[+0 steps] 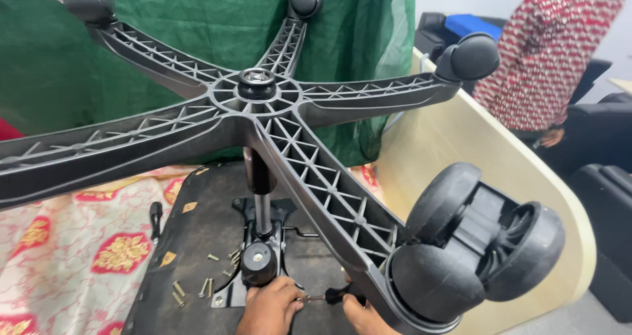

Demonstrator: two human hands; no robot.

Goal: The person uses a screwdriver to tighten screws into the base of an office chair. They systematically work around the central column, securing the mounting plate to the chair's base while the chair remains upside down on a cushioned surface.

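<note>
The left hand (268,307) rests curled on the metal mechanism plate (260,243) of an upturned chair seat (197,243). The right hand (364,315) grips a screwdriver (329,297) (black handle), its tip just beside the left fingers. Loose screws (197,285) lie left of both hands; a caster (474,243) looms right.
</note>
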